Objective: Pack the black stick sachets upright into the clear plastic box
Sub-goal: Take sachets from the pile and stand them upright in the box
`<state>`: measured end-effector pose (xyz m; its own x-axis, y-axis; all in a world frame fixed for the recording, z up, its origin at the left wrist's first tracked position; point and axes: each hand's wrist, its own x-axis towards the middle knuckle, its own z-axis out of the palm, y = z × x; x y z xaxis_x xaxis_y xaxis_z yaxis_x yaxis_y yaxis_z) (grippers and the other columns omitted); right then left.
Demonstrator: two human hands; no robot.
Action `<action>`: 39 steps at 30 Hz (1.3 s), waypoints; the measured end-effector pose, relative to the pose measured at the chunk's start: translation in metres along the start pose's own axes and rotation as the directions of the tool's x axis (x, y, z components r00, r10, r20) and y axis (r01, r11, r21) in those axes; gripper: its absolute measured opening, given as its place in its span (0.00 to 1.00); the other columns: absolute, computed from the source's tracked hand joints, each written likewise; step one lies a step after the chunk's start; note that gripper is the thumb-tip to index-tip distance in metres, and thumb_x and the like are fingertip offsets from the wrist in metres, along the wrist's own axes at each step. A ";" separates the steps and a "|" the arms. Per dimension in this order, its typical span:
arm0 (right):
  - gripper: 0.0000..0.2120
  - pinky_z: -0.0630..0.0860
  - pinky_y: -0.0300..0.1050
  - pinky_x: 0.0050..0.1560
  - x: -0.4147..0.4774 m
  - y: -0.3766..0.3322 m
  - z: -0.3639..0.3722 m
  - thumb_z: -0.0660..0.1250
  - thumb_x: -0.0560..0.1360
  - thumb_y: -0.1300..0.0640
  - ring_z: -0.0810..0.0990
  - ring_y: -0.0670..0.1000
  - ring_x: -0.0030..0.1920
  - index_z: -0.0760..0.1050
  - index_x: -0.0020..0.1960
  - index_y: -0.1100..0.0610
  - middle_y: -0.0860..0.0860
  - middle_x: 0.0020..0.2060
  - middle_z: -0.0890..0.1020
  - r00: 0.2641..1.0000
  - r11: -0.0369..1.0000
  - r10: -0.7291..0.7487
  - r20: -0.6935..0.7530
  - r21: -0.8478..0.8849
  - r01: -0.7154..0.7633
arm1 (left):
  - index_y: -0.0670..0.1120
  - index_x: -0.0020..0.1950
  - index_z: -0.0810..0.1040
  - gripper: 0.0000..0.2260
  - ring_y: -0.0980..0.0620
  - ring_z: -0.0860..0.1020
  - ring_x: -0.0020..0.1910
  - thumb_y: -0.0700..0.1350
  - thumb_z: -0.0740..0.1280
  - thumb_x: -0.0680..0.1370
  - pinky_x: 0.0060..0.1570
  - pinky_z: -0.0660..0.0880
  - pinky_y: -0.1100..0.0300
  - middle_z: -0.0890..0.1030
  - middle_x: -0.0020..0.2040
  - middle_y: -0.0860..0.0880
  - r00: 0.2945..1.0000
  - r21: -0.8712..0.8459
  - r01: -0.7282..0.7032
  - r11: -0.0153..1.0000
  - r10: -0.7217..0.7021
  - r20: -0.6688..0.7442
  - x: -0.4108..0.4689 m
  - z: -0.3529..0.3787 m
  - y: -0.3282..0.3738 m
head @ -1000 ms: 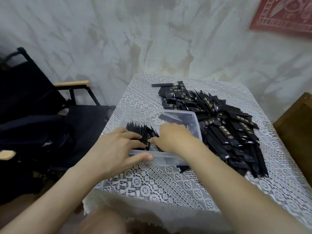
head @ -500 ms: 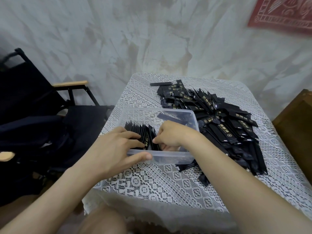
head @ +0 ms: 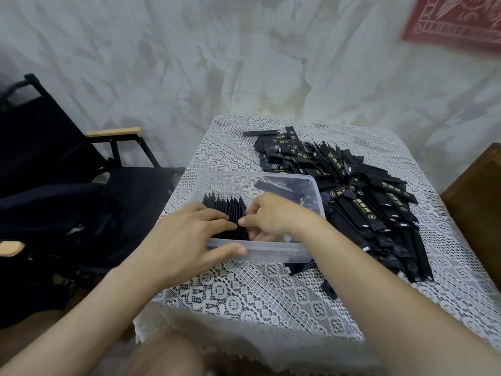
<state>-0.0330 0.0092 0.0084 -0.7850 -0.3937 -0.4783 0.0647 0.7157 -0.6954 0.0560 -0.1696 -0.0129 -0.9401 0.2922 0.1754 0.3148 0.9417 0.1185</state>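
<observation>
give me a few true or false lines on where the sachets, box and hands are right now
1. A row of upright sachets stands in the clear plastic box. True.
2. The loose sachet pile lies left of the box. False: it lies to the box's right.
3. The left hand has its thumb over the box's near rim. True.
4. The right hand is reaching into the loose pile. False: it is inside the box, beside the upright row.
5. The box is full. False: its far part is mostly bare.
</observation>
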 end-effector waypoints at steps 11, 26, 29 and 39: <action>0.08 0.84 0.42 0.40 0.002 0.002 -0.001 0.64 0.83 0.64 0.84 0.54 0.36 0.76 0.59 0.67 0.59 0.40 0.83 1.000 0.993 -0.013 0.018 0.116 0.011 | 0.67 0.65 0.78 0.32 0.58 0.71 0.60 0.78 0.46 0.75 0.50 0.68 0.64 0.78 0.64 0.63 1.000 -0.015 -0.022 1.000 0.022 0.018 0.001 -0.001 -0.001; 0.02 0.85 0.50 0.48 0.009 0.004 0.004 0.69 0.81 0.60 0.84 0.54 0.38 0.76 0.51 0.59 0.56 0.36 0.85 0.999 0.999 -0.039 -0.027 0.031 0.040 | 0.69 0.65 0.76 0.25 0.57 0.71 0.58 0.74 0.49 0.77 0.53 0.70 0.62 0.76 0.67 0.63 0.995 -0.031 -0.074 0.997 0.076 0.063 0.004 -0.005 -0.001; 0.04 0.85 0.50 0.48 0.009 0.004 0.004 0.68 0.81 0.60 0.85 0.53 0.37 0.77 0.54 0.60 0.55 0.36 0.85 0.998 0.999 -0.047 -0.033 0.016 0.047 | 0.71 0.64 0.76 0.26 0.58 0.70 0.59 0.76 0.47 0.76 0.54 0.67 0.64 0.75 0.69 0.64 0.992 -0.014 -0.059 0.998 0.061 0.111 0.006 -0.006 0.000; 0.12 0.84 0.47 0.47 0.000 0.015 -0.012 0.56 0.86 0.59 0.88 0.54 0.44 0.77 0.61 0.54 0.55 0.43 0.87 0.999 0.998 -0.032 -0.009 -0.051 0.032 | 0.72 0.63 0.76 0.30 0.59 0.68 0.60 0.79 0.42 0.73 0.52 0.68 0.62 0.72 0.71 0.64 0.989 -0.026 -0.036 0.999 0.039 0.145 0.008 -0.007 0.001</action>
<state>-0.0393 0.0265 0.0040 -0.7924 -0.4110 -0.4507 0.0085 0.7314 -0.6819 0.0501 -0.1677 -0.0044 -0.9361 0.3500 0.0364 0.3515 0.9261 0.1373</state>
